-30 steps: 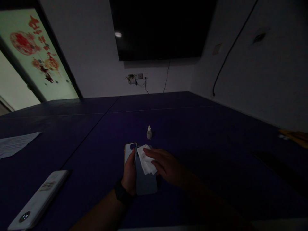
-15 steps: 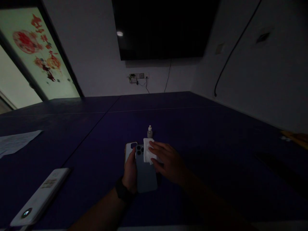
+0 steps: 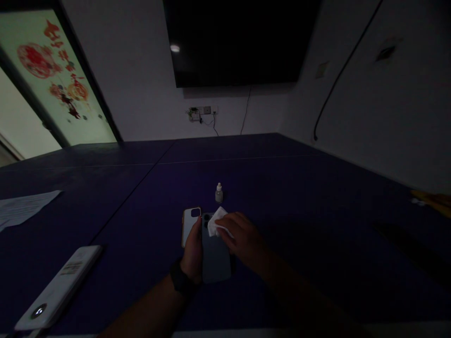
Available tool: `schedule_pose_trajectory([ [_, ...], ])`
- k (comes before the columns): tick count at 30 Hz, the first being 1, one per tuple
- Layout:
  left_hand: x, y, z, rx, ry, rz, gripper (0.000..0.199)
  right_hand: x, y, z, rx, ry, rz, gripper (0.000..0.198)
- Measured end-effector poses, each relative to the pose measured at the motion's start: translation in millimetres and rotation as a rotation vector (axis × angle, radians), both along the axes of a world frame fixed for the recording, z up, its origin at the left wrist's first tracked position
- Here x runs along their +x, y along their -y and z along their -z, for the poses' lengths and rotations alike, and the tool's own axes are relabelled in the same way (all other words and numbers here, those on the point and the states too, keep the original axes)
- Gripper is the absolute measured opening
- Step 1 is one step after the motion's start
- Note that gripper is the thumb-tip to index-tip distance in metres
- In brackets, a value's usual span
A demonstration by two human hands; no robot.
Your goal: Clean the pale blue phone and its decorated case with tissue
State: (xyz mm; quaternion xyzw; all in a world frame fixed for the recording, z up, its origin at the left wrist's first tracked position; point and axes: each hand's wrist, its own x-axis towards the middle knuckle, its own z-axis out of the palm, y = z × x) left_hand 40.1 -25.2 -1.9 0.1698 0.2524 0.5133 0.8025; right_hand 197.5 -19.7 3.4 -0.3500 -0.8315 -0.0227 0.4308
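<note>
A blue-grey smartphone [image 3: 216,260] is held back side up, its camera lenses at the top left corner. My left hand [image 3: 193,249], with a dark watch on the wrist, grips it along the left edge. Pinched in my right hand [image 3: 243,234] is a folded white tissue [image 3: 216,223], which lies against the upper back of the phone and covers part of the lens area. Just left of the phone rests a phone case [image 3: 188,230] with a gold-coloured rim, partly behind my left thumb. A small dropper bottle [image 3: 219,193] with a white cap stands upright beyond the phone.
The dark blue table [image 3: 141,225] carries a white power bank [image 3: 59,288] with a lit display at front left. Printed paper [image 3: 26,206] lies farther left. A dark flat object [image 3: 398,241] and something yellow [image 3: 433,202] are at right.
My right hand has bunched and tilted the tissue, which was spread flatter under the fingers, and has drawn it slightly down and left. The left hand still holds the phone.
</note>
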Motion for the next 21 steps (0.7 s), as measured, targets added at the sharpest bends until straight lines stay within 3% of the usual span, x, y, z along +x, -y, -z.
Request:
schedule_pose_trajectory([
  [4, -1.3, 0.4, 0.3, -0.058, -0.076, 0.074, 0.052, 4.0, -1.4, -3.2, 0.013, 0.020, 0.063, 0.016],
  [8, -0.5, -0.9, 0.2, -0.050, -0.029, -0.016, 0.040, 4.6, 1.0, -5.6, 0.065, 0.143, -0.029, 0.011],
  [10, -0.1, -0.7, -1.0, -0.057, -0.027, -0.035, 0.039, 5.7, 1.8, -6.5, 0.102, 0.144, 0.004, 0.012],
  [14, -0.5, 0.6, -3.4, -0.041, -0.037, 0.061, 0.053, 9.6, 0.4, -6.7, 0.096, 0.101, 0.033, 0.016],
  [18, -0.3, -0.3, -3.7, -0.070, 0.016, 0.018, 0.044, 6.2, -1.1, -4.8, 0.132, 0.141, -0.107, 0.018],
  [21, -0.2, 0.4, -4.9, -0.073, 0.011, 0.048, 0.048, 7.7, -3.9, -4.5, 0.137, 0.103, -0.068, 0.020],
])
